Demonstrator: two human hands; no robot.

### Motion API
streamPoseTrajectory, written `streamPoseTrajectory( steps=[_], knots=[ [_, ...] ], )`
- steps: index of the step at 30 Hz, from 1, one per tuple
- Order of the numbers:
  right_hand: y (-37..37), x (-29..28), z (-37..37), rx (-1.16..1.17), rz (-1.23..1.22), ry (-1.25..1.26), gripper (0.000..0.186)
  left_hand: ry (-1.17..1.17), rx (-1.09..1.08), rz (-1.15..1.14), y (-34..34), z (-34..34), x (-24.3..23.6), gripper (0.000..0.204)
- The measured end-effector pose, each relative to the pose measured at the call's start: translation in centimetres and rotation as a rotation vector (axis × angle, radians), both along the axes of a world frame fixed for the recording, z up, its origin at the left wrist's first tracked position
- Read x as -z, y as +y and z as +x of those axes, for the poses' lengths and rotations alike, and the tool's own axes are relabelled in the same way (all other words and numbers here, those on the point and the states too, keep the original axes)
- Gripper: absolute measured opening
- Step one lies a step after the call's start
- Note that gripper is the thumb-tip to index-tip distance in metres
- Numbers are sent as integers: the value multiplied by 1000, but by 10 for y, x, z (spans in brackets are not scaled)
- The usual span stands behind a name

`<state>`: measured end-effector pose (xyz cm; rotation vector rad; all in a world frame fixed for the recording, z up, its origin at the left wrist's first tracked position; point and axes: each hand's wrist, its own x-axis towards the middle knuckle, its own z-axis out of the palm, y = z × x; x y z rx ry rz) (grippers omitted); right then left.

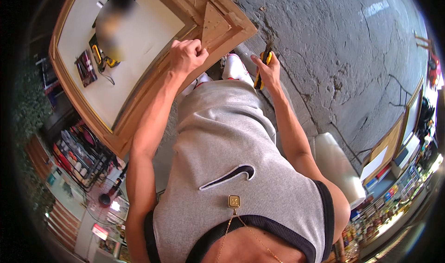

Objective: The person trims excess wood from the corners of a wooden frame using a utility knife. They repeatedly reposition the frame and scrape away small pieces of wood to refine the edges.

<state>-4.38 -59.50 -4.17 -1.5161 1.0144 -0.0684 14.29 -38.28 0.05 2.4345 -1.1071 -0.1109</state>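
Observation:
A large brown wooden frame [153, 80] with a white panel [139, 36] inside it stretches across the upper left. A triangular wood piece [215, 23] covers its near right corner. Beside that corner my left hand [187, 55] is curled closed over the frame's edge; whatever its fingers may hold is hidden. To the right, past the frame, my right hand [269, 70] grips a long, narrow yellow-and-black hand tool [259, 77], its dark end pointing away from me. Another yellow-and-black tool [98, 57] and a dark flat box [85, 68] show on the white panel.
Cracked grey concrete floor [324, 45] spreads to the right. A roll of translucent wrap [338, 170] lies by my right elbow. Framed pieces [382, 152] lean at the far right. A fan [105, 199] and a rack of goods [76, 156] stand at lower left.

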Motion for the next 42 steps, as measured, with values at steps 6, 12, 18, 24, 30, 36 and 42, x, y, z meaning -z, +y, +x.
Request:
streamPoseTrajectory(
  steps=[6,12,18,24,30,36,42],
  knots=[
    [2,7,-21,118,-29,24,40,-190,6,24,-22,18,-6,33],
    [0,8,-42,203,-83,31,38,-253,190,-48,-43,34,-5,42],
    [10,4,-44,291,-18,60,42,-238,250,-71,-65,44,1,39],
    [16,6,-39,356,71,-19,37,-196,321,-119,-90,48,10,23],
    [21,5,-33,336,109,-117,27,16,280,-167,-91,51,13,15],
    [20,11,-28,287,61,-177,28,-64,238,-169,-94,50,15,19],
    [16,5,-30,274,73,-150,27,120,110,-459,-62,57,13,17]
  ],
)
